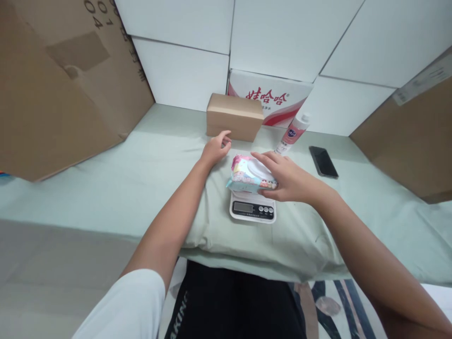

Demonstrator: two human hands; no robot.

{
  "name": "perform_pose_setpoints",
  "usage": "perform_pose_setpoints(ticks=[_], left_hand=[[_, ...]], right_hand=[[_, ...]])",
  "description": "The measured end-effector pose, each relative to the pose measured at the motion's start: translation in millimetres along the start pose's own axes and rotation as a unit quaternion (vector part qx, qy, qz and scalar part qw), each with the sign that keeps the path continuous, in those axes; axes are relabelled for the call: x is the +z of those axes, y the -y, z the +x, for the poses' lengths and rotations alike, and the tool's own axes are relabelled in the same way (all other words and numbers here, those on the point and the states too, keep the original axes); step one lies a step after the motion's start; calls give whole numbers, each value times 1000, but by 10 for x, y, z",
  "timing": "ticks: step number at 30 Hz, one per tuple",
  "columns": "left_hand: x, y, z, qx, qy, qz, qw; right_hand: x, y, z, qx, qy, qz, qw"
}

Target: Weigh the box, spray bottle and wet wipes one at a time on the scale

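Note:
A colourful pack of wet wipes [249,175] with a white lid is over the white digital kitchen scale [253,214], covering most of its weighing plate. My right hand [278,174] grips the pack's right end, thumb on the near side and fingers across the top. Whether the pack rests on the plate or is just above it, I cannot tell. The scale's display looks blank, with several round buttons beside it. My left hand [216,148] lies on the green cloth in front of a small brown cardboard box [233,117], fingers loosely curled and apart, holding nothing.
Behind the brown box stands a white and red carton [271,94] against the white panelled wall. A pink-labelled bottle [294,134] is beyond my right hand, and a dark phone [323,161] lies to its right. Large cardboard boxes flank both sides [70,94].

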State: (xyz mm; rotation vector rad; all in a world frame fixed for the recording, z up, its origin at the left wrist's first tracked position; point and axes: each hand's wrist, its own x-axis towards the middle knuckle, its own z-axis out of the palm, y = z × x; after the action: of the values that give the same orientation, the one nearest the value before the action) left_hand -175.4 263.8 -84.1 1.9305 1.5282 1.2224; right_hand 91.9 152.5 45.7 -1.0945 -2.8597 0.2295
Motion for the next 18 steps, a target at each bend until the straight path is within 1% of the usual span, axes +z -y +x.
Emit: perform_pose_setpoints(ticks=[3,6,10,12,15,16,18], left_hand=[[5,8,4,1,1,-2,1000],[3,22,11,1,-1,-13,1000],[-9,39,18,-1,-13,-27,1000],[-12,52,24,1,-15,-29,999],[-13,81,39,3,-15,-30,999],[-14,92,45,1,-19,-30,999],[-20,112,53,-6,-29,-31,999]], right_hand=[[-28,57,87,4,7,-21,1000],[-33,153,202,0,28,-43,999],[-13,314,305,25,63,-103,992],[-15,352,326,36,70,-110,991],[-60,287,315,55,64,-49,995],[-87,232,294,65,51,-14,996],[-155,90,214,79,2,63,995]])
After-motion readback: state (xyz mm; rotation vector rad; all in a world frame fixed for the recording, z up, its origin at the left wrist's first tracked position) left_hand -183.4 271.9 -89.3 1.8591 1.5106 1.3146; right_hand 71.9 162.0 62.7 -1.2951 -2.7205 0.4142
